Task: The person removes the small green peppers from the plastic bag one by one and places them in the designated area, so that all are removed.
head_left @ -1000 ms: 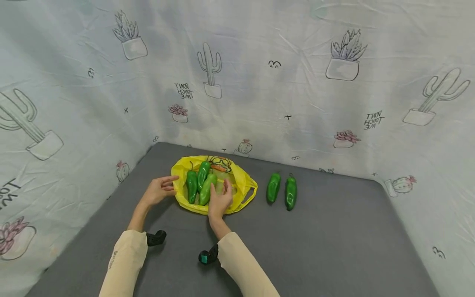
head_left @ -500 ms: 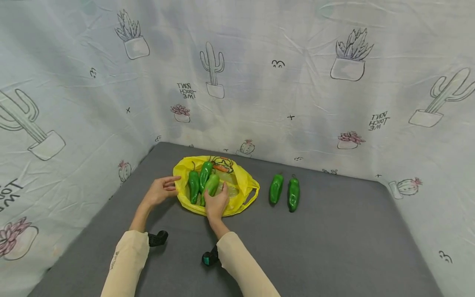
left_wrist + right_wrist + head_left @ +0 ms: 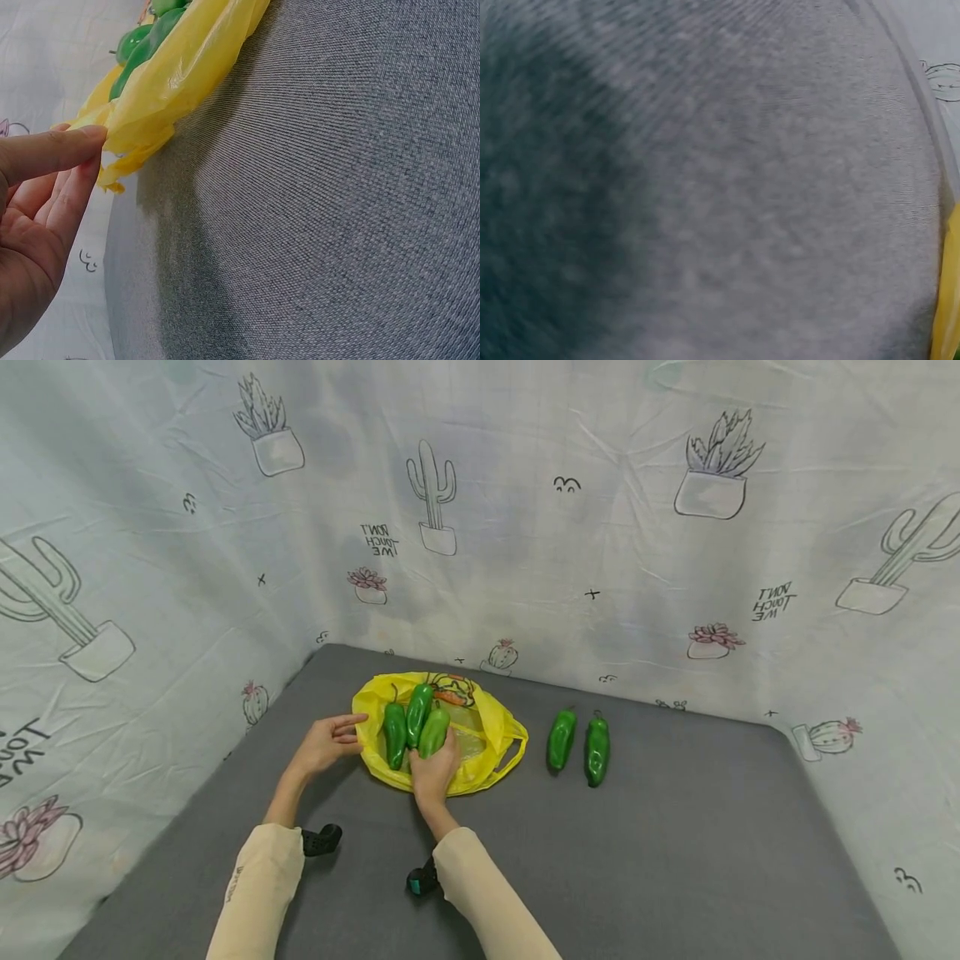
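A yellow plastic bag [image 3: 492, 718] lies with its mouth open on the grey table, its handle to the right. My left hand [image 3: 322, 750] pinches the bag's left rim between thumb and fingers, as the left wrist view shows on the bag [image 3: 187, 82]. Inside the bag, my right hand [image 3: 435, 777] grips a light green pepper [image 3: 434, 732] by its lower end. Two darker green peppers lie to its left in the bag, one pepper [image 3: 394, 737] near the left side and another pepper [image 3: 418, 714] in between. The right wrist view leaves out the right hand.
Right of the bag, two green peppers lie side by side on the grey table [image 3: 675, 827]: a left pepper [image 3: 561, 740] and a right pepper [image 3: 597, 750]. A cloth printed with cacti [image 3: 525, 527] hangs behind the table and along its sides.
My right hand has closed round the light green pepper, now held by its lower end, and shifted slightly. The left hand stays at the bag's rim. The head view has shifted slightly.
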Tool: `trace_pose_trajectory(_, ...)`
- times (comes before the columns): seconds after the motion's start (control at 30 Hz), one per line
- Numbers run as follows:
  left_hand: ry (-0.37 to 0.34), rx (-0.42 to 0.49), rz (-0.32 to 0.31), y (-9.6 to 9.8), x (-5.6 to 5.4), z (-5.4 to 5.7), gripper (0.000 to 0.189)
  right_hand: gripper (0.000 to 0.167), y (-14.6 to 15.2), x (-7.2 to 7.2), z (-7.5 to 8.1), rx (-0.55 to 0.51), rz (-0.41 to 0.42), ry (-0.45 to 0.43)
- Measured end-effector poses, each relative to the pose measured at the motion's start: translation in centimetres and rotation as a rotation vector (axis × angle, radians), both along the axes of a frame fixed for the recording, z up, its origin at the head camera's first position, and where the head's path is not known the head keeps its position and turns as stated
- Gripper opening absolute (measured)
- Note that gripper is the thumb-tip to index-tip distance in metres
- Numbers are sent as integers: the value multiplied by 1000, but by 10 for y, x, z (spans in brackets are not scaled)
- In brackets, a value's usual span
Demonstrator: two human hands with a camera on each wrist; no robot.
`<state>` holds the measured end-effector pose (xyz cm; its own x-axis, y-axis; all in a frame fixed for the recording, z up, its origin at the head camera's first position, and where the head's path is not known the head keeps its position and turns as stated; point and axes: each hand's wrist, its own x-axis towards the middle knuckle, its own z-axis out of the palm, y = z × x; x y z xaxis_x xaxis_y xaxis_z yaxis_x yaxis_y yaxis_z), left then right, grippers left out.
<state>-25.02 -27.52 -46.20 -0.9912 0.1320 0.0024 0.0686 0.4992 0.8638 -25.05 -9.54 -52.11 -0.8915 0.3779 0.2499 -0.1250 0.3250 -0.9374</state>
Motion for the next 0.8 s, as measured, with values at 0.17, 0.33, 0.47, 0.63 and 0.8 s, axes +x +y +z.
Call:
trace_pose_trajectory(0.17, -13, -2, 9, 1, 0, 0, 53, 59, 3, 0, -5, 18, -38, 30)
trace_pose_trajectory(0.33, -12, -5, 16, 1, -1, -1, 53, 40, 7, -4, -7, 17, -102, 81)
trace_pose_trajectory(0.47, -9, -6, 17, 0, -2, -2, 53, 37, 9, -7, -6, -18, -120, 68)
trace_pose_trajectory(0.63, -8, -3, 19, 0, -2, -2, 53, 31, 11, -9, -7, -39, -113, 30)
trace_pose_trajectory(0.8, -6, -10, 18, 0, -1, -2, 53, 17, 12, -9, -10, -58, -91, 0)
